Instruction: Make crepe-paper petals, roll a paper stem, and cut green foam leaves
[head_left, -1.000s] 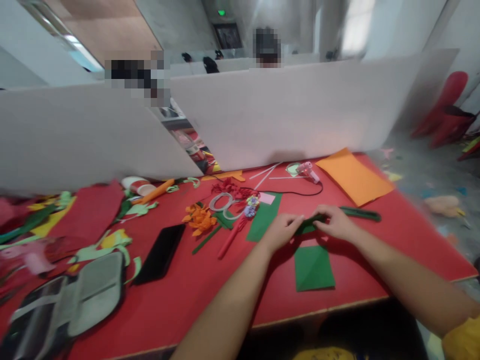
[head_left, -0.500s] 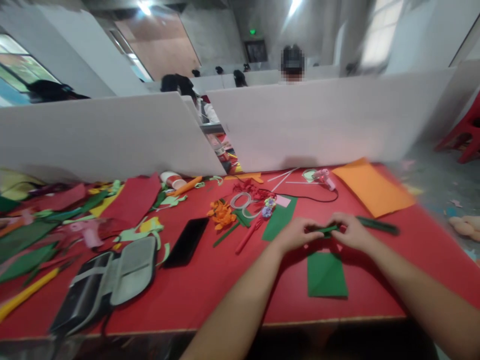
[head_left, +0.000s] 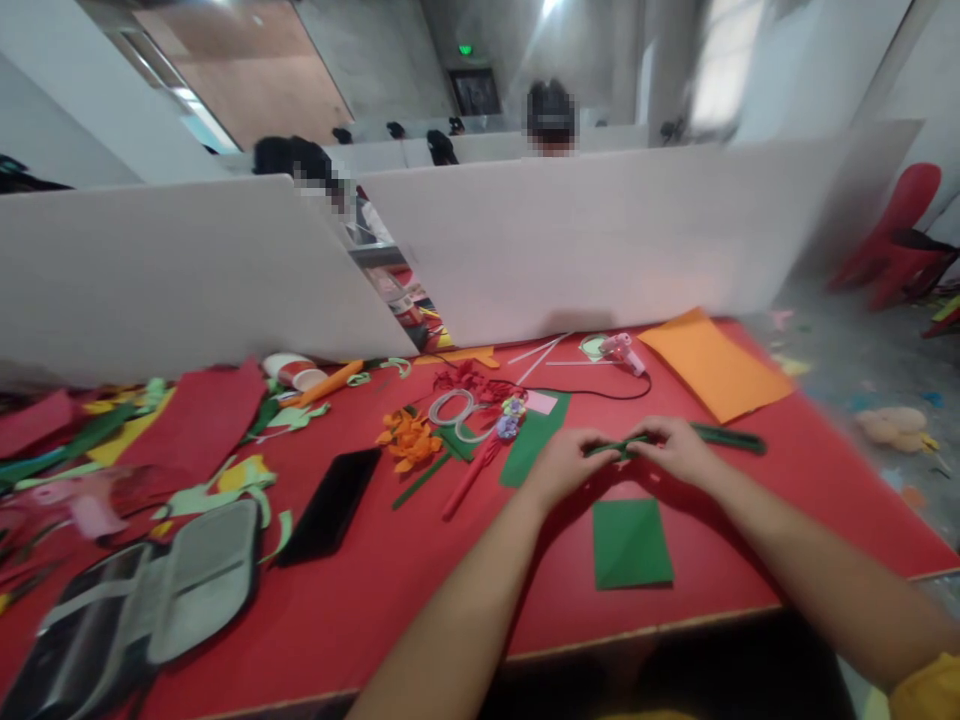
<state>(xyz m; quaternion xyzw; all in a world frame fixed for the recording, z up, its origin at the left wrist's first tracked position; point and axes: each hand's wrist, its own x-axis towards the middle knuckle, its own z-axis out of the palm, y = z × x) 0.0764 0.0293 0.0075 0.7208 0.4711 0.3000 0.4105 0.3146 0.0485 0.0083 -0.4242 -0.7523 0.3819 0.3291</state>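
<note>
A narrow folded strip of green paper spans the gap between my two hands above the red table. My left hand pinches its left end, and my right hand grips the right end, fingertips almost touching. Nearer the table's front edge lies a green paper square with a diagonal crease. Just beyond my right hand rests a dark green, stick-like object. Left of my hands are a larger green sheet, a red paper stick and an orange paper flower.
An orange sheet and a pink glue gun lie at the back. A black phone, an open grey case and paper scraps cover the left. White partitions stand behind; people sit beyond them.
The view has turned slightly right, so the table's things appear further left. The green strip looks flatter and narrower between my hands, which still hold it.
</note>
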